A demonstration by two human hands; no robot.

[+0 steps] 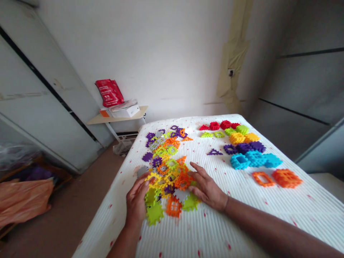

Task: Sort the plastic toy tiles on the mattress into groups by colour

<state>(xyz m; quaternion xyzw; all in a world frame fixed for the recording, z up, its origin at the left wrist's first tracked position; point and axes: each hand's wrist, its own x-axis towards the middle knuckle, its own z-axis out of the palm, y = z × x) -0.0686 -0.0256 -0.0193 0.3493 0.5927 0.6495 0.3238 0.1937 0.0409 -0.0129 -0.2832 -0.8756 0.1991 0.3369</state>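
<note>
From where I stand, the person has both hands at the near heap of puzzle pieces (pixel 162 168) on a white ribbed cover (pixel 220 229) dotted with red. The left hand (pixel 135 202) is at the heap's left edge, fingers bent and thumb near a yellow piece; I can't tell whether it grips anything. The right hand (pixel 209 188) lies open along the right edge, fingers spread, close to an orange piece (pixel 184 179) and a grey piece (pixel 181 195).

The heap between the hands is a jumble of yellow, orange, green, purple and grey, some solid, some with holes. At its near side sit a solid green square (pixel 155 214) and an orange grid square (pixel 173 207). More mixed pieces trail off beyond it toward the far end.

Over to the right, well apart from the heap, pieces stand grouped by colour: red (pixel 225 124) farthest, then light green (pixel 242 129), yellow (pixel 237 138), purple (pixel 244 148), blue (pixel 255 157), and an orange stack (pixel 287 178) nearest, with an orange frame (pixel 271 179) just beside it. A purple triangle (pixel 215 154) lies left of the purple group.

Against the back wall, a small table (pixel 141 113) bears a red bag (pixel 109 93) and a white box (pixel 125 112).
</note>
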